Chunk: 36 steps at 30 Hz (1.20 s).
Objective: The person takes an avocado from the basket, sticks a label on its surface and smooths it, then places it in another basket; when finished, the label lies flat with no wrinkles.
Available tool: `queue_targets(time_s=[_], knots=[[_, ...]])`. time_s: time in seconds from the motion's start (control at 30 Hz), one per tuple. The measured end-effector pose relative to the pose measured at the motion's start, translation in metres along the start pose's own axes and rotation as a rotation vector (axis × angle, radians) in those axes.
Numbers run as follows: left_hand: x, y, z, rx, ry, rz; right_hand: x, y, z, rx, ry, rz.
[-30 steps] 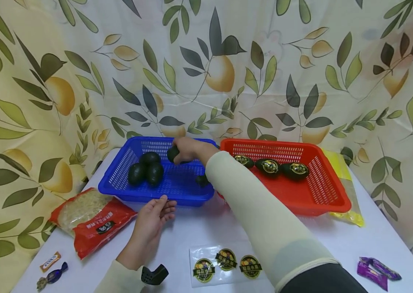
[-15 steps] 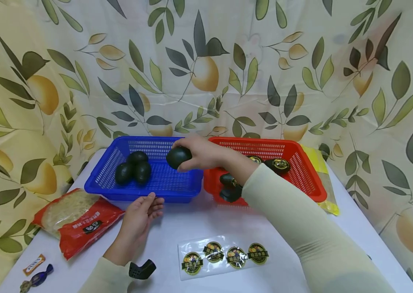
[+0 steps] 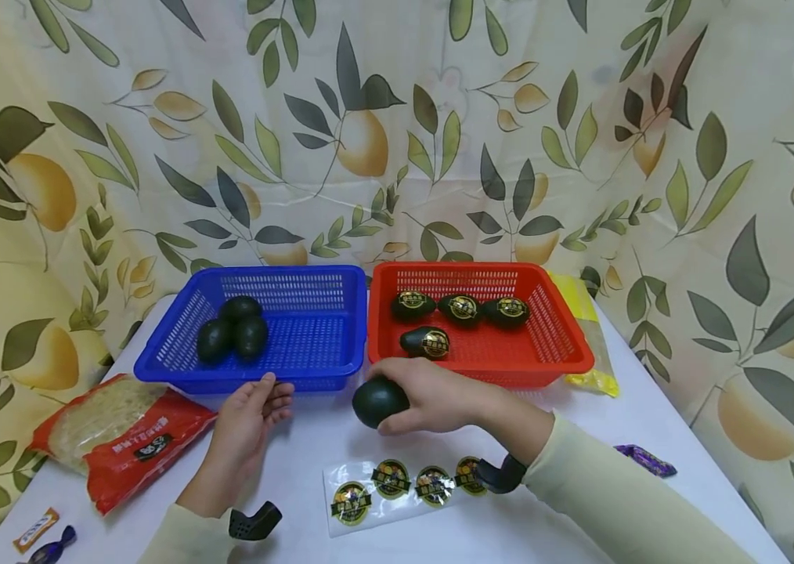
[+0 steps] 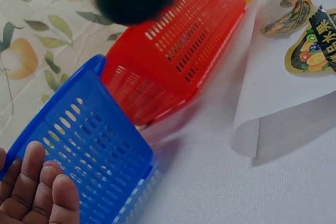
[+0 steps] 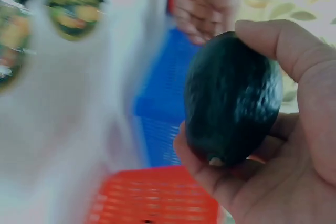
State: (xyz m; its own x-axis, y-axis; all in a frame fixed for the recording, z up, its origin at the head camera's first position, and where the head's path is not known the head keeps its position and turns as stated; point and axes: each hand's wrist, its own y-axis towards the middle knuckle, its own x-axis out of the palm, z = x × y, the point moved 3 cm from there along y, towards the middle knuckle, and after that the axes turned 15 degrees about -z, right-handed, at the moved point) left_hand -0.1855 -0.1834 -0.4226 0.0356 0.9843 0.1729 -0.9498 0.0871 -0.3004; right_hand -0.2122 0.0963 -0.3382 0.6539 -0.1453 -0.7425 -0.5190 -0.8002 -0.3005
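My right hand (image 3: 435,395) grips a dark green avocado (image 5: 231,98) above the white table, in front of the gap between the baskets. Its thumb and fingers wrap the fruit's sides, and no sticker shows on the visible skin. At the front rim of the blue basket (image 3: 312,384), my left hand (image 3: 245,415) stays with loosely bent fingers and nothing in them; whether it touches the rim I cannot tell. Inside that basket several bare avocados (image 3: 250,337) sit clustered at the left. The red basket (image 3: 545,374) bears several avocados (image 3: 463,310) with black-and-gold stickers.
A sheet of round stickers (image 3: 390,501) lies on the table in front of the right hand. The red bag (image 3: 129,439) is left of the blue basket, a yellow bag (image 3: 597,345) right of the red one. Wrapped sweets (image 3: 647,460) lie near the table's sides.
My right hand has lifted the avocado out of the blue basket and brought it right and toward me. The left hand has kept its place by the rim. The view has shifted right.
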Motion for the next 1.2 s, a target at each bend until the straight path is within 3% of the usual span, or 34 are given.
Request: queue_targets(time_s=[0.27,0.37,0.43,0.63,0.77,0.93,1.2], knots=[[0.001,-0.002,-0.001,-0.006,0.028,-0.009,0.034,0.005,0.028,0.104,-0.068,-0.022],[0.003,-0.005,-0.005,0.005,0.106,-0.039,0.040,0.006,0.036,0.117,-0.095,-0.015],[0.007,-0.010,-0.008,0.014,0.216,-0.081,0.042,0.005,0.039,0.113,-0.109,-0.008],[0.030,-0.042,-0.017,0.030,0.759,-0.325,0.046,0.002,0.044,0.118,-0.113,0.001],[0.040,-0.062,-0.024,0.053,0.943,-0.456,0.045,-0.001,0.044,0.134,-0.125,0.016],[0.048,-0.070,-0.034,0.059,0.941,-0.499,0.044,-0.004,0.044,0.145,-0.126,0.023],[0.051,-0.069,-0.043,0.067,0.749,-0.486,0.048,-0.014,0.035,0.137,-0.177,0.072]])
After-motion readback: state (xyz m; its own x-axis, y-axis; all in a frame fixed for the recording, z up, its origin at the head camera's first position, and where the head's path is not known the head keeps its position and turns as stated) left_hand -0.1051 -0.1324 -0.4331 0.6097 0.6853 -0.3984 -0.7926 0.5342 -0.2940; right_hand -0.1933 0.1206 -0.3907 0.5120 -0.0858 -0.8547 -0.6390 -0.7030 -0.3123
